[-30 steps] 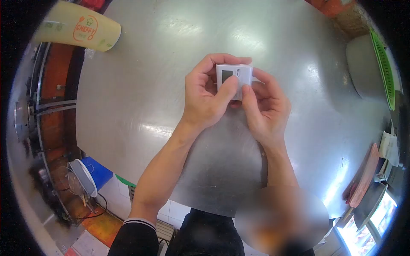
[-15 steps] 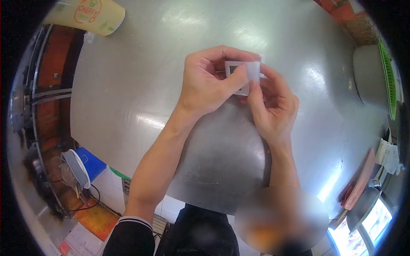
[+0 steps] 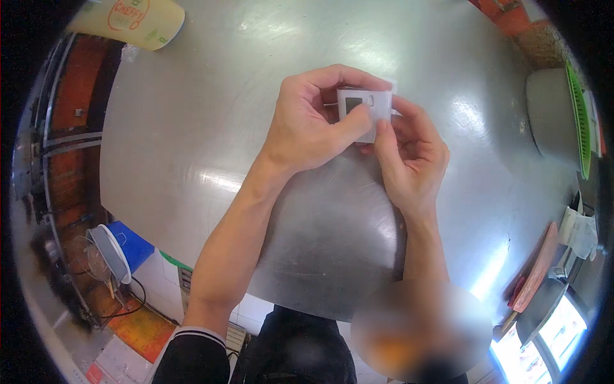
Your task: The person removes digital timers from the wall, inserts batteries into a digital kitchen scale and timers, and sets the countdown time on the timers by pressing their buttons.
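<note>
A small white square device point(image 3: 382, 104) with a dark grey screen is held between my two hands above the steel table point(image 3: 320, 249). My left hand point(image 3: 311, 115) grips it from the left, thumb across its front and fingers along its top edge. The fingers of my right hand point(image 3: 412, 150) are curled behind its right side, with the thumb pressed on the lower right of its front. A small slot or switch shows near the top of the front face. The back of the device is hidden.
A yellow container with red lettering point(image 3: 144, 22) lies at the table's far left. A grey pot point(image 3: 555, 112) and a green basket point(image 3: 579, 121) stand at the right. Lower right are a wooden board point(image 3: 537, 272) and a pan point(image 3: 540, 313); a blue bin point(image 3: 131, 246) sits lower left.
The device's face has turned more toward me, so its right part and the small slot show more plainly. My hands keep their hold, and the view has shifted slightly.
</note>
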Tool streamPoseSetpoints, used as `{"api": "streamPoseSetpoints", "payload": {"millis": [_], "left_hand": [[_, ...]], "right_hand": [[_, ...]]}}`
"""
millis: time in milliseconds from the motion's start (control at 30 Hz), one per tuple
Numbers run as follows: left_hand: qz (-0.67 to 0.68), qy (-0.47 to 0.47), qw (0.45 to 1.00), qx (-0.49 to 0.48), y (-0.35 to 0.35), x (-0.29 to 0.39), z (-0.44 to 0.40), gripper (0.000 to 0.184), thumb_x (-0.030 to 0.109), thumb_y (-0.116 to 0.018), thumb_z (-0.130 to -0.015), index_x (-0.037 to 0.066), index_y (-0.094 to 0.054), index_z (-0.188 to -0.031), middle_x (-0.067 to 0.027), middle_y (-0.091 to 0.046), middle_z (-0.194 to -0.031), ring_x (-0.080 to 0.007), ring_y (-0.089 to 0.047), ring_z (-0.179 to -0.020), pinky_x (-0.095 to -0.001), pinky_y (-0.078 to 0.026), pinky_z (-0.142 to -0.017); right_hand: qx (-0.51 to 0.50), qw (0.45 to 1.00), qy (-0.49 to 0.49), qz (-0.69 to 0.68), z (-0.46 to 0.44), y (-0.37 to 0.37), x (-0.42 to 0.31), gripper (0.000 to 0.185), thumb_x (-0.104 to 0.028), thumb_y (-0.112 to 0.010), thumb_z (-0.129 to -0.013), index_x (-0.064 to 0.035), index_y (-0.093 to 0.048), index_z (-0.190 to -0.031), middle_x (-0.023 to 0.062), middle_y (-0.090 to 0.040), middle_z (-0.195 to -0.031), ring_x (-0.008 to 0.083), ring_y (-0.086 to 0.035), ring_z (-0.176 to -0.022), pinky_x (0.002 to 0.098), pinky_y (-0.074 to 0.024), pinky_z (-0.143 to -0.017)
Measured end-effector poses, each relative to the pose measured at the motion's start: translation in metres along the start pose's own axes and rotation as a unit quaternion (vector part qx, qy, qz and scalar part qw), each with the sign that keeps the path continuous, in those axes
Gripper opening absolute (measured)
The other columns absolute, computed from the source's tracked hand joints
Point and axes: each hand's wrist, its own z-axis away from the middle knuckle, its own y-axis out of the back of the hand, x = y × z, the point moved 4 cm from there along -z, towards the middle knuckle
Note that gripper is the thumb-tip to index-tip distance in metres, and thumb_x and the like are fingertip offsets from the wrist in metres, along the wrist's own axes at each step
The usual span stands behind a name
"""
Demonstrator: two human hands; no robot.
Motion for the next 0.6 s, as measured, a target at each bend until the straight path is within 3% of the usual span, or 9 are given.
{"api": "streamPoseSetpoints", "payload": {"millis": [300, 600], "left_hand": [[0.092, 0.060, 0.994, -0.022, 0.0006, -0.0037, 0.0005, 0.034, -0.009, -0.056, -0.081, -0.002, -0.065, -0.113, -0.0124, -0.068, -0.116, -0.0183, -0.064, -0.107, -0.0325, -0.051, -0.097], [0.161, 0.111, 0.981, 0.000, -0.0034, -0.0087, 0.0024, 0.028, -0.002, -0.056, -0.087, -0.003, -0.066, -0.113, -0.0142, -0.068, -0.119, -0.0189, -0.065, -0.104, -0.0335, -0.052, -0.096]], "right_hand": [[-0.004, 1.000, 0.022, 0.011, 0.0004, -0.0015, -0.0006, 0.031, -0.001, -0.067, -0.088, 0.0057, -0.062, -0.118, 0.0129, -0.074, -0.092, 0.0123, -0.068, -0.084, 0.0273, -0.0566, -0.074], [-0.003, 1.000, 0.008, -0.017, 0.0011, -0.0008, -0.0028, 0.031, 0.000, -0.067, -0.088, 0.0057, -0.061, -0.118, 0.0125, -0.074, -0.090, 0.0117, -0.068, -0.084, 0.0268, -0.0566, -0.073]]}}
